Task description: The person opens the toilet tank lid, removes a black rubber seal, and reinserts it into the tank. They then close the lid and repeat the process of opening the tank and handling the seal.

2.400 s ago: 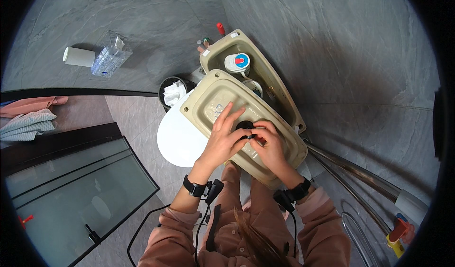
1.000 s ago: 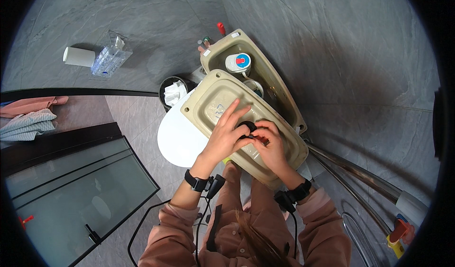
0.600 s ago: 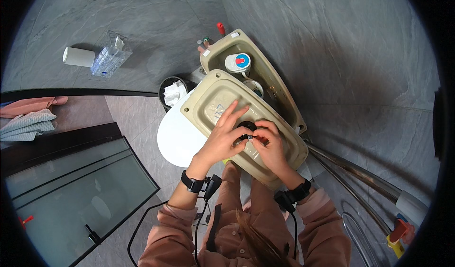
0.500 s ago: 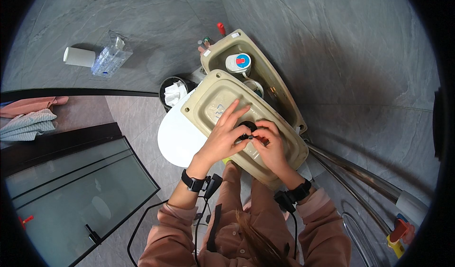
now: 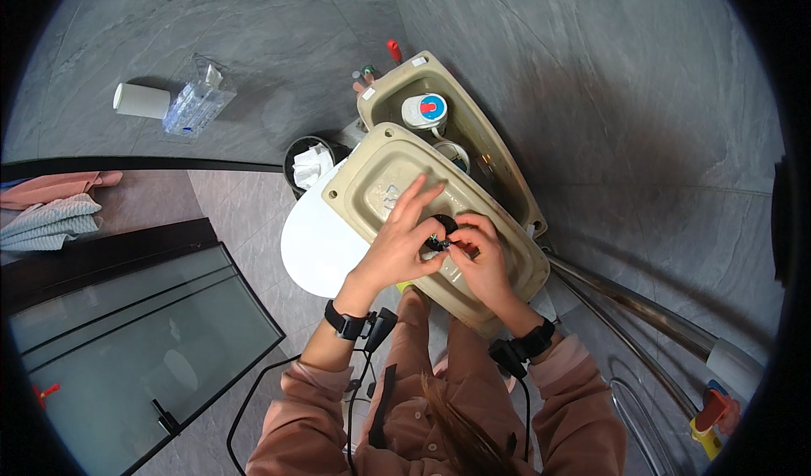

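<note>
Above the upturned beige toilet tank lid (image 5: 353,168), a small black round part (image 5: 446,223) is between my two hands. Thumb and index finger of my left hand (image 5: 393,246) pinch it from the left, while the other fingers of that hand point up and away. My right hand (image 5: 481,265) has its fingertips closed on the part's right side, beside a small dark end piece. The fingers cover much of the part, so its exact kind is hidden. Behind the lid stands the open toilet tank (image 5: 507,151), with a white flush valve (image 5: 421,114) with a blue and red top inside.
A white toilet cover (image 5: 317,248) lies under the lid's left side. Left of the tank is a black bin (image 5: 291,157) with white tissue. A steel rail (image 5: 646,304) runs to the right. A frosted glass panel (image 5: 144,349) is at the lower left. Cables hang from my wrist straps.
My hands stay together over the lid. The fingers have shifted slightly around the black part, and a little more of it shows now.
</note>
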Demonstrator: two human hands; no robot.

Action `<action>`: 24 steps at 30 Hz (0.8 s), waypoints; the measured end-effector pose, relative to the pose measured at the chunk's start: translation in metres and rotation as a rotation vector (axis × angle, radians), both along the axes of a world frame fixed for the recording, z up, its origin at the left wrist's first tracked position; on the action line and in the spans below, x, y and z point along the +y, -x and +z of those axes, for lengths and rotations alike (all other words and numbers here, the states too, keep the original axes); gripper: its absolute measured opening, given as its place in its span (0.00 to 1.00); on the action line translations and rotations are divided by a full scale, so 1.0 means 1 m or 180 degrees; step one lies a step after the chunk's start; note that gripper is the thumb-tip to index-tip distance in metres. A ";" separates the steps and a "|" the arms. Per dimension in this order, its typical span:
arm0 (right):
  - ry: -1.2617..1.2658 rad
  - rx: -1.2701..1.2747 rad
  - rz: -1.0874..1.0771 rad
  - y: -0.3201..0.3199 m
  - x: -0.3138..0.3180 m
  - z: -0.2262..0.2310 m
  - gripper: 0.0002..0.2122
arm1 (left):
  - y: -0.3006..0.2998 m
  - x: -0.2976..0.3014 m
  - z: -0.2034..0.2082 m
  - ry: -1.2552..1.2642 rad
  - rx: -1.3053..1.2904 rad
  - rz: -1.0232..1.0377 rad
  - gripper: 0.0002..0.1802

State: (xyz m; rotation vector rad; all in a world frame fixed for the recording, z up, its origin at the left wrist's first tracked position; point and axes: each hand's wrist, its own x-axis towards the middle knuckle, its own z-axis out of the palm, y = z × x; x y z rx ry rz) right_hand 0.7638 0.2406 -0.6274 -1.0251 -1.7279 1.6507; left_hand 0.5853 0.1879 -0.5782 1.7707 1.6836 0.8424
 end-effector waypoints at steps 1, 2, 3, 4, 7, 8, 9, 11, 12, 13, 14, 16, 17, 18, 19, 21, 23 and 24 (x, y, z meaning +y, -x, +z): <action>-0.0052 0.0022 -0.0006 0.000 0.000 0.000 0.08 | -0.002 0.000 -0.001 0.0020 -0.0069 0.0029 0.17; -0.0054 0.0011 -0.0002 0.000 0.000 -0.001 0.08 | -0.005 0.001 -0.001 0.0021 -0.0137 0.0064 0.17; 0.0009 -0.0028 -0.0003 0.000 0.000 -0.001 0.08 | -0.007 0.001 -0.002 0.0043 -0.0207 0.0102 0.17; -0.0048 0.0019 -0.0025 0.000 0.000 -0.001 0.08 | -0.007 0.001 -0.002 -0.0003 -0.0162 0.0070 0.17; -0.0072 0.0041 -0.0057 0.001 -0.001 -0.001 0.08 | -0.005 -0.001 -0.001 -0.0054 -0.0054 0.0018 0.17; -0.0120 0.0024 -0.0041 0.000 -0.001 -0.001 0.08 | -0.004 -0.001 -0.001 -0.0065 -0.0035 0.0015 0.17; -0.0138 -0.0003 -0.0028 0.000 0.000 -0.001 0.08 | -0.003 -0.002 -0.001 -0.0083 -0.0032 0.0019 0.17; -0.0196 0.0026 -0.0031 0.001 0.000 -0.001 0.08 | -0.005 -0.001 -0.001 -0.0072 -0.0140 0.0073 0.17; -0.0209 0.0035 -0.0033 0.001 0.000 -0.001 0.08 | -0.007 -0.001 -0.001 -0.0046 -0.0197 0.0097 0.17; -0.0209 0.0049 -0.0047 0.001 0.000 -0.001 0.08 | -0.008 -0.001 -0.001 -0.0082 -0.0110 0.0105 0.17; -0.0208 0.0062 -0.0062 0.001 0.000 -0.001 0.08 | -0.008 -0.001 -0.001 -0.0094 -0.0019 0.0107 0.17; -0.0190 0.0061 -0.0065 0.001 0.000 -0.001 0.08 | -0.008 -0.002 -0.001 -0.0120 0.0085 0.0087 0.17; -0.0173 0.0048 -0.0053 0.001 0.000 0.000 0.08 | -0.006 -0.002 -0.001 -0.0134 0.0100 0.0064 0.17; -0.0130 0.0027 -0.0046 0.001 0.000 0.000 0.08 | -0.005 -0.001 -0.001 -0.0148 0.0115 0.0040 0.18; -0.0152 0.0021 -0.0036 0.001 0.000 0.000 0.08 | -0.005 -0.001 -0.002 -0.0127 0.0032 0.0062 0.18; -0.0125 -0.0019 -0.0022 0.001 0.000 0.001 0.08 | -0.007 0.000 -0.003 -0.0068 -0.0132 0.0102 0.19; -0.0158 0.0036 -0.0030 0.001 0.000 0.001 0.08 | -0.008 -0.001 -0.004 -0.0091 -0.0115 0.0141 0.18; -0.0137 0.0056 -0.0033 0.001 0.000 0.001 0.08 | -0.009 -0.001 -0.004 -0.0091 -0.0107 0.0159 0.18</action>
